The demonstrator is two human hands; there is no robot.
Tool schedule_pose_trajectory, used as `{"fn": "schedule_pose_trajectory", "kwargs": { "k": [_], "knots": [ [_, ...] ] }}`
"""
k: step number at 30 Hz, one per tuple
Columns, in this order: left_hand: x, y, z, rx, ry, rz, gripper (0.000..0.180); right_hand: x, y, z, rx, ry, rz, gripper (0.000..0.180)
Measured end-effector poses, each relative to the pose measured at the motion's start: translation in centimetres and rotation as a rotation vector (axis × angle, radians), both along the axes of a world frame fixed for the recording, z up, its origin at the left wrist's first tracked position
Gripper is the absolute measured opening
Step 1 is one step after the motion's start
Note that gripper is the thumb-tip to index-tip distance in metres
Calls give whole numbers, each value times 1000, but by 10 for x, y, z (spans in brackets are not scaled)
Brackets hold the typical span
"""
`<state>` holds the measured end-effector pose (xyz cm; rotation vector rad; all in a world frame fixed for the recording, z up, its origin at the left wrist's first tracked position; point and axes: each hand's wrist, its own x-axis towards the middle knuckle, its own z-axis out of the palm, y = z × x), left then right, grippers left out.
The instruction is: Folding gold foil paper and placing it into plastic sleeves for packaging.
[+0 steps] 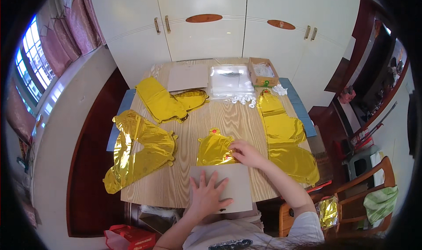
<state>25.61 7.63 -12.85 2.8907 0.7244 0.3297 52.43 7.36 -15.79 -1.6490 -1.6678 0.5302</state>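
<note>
My left hand (208,194) lies flat with spread fingers on a grey cardboard sheet (239,186) at the table's near edge. Just beyond, a gold foil balloon (212,148), flat and folded, sticks out from under the card's far edge; a red spot marks its far tip. At the balloon's right edge, the bent fingers of my right hand (246,153) close on the foil. Around the middle lie more flat gold foil balloons: one at the left (140,149), one at the far left (162,101), and a long one at the right (283,138).
Along the table's far side are a cardboard sheet (188,77), a stack of clear plastic bags (229,80), several small white rings (244,101) and an open cardboard box (263,69). A wooden chair (358,210) stands at the right, a red bag (128,237) below at the left.
</note>
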Motion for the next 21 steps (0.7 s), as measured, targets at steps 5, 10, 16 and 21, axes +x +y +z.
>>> {"fn": "schedule_pose_trajectory", "kwargs": {
  "k": [5,10,16,21],
  "knots": [
    [0,-1,1,20,-27,4,71,1,20,-5,-29,178,-160,47],
    [0,-3,3,28,-33,7,70,-2,36,8,-169,372,-268,54],
    [-2,-2,2,18,-18,16,71,0,45,21,-348,424,-218,59],
    [-1,-2,3,13,-19,10,71,13,49,-3,-371,284,-90,41]
  ]
}}
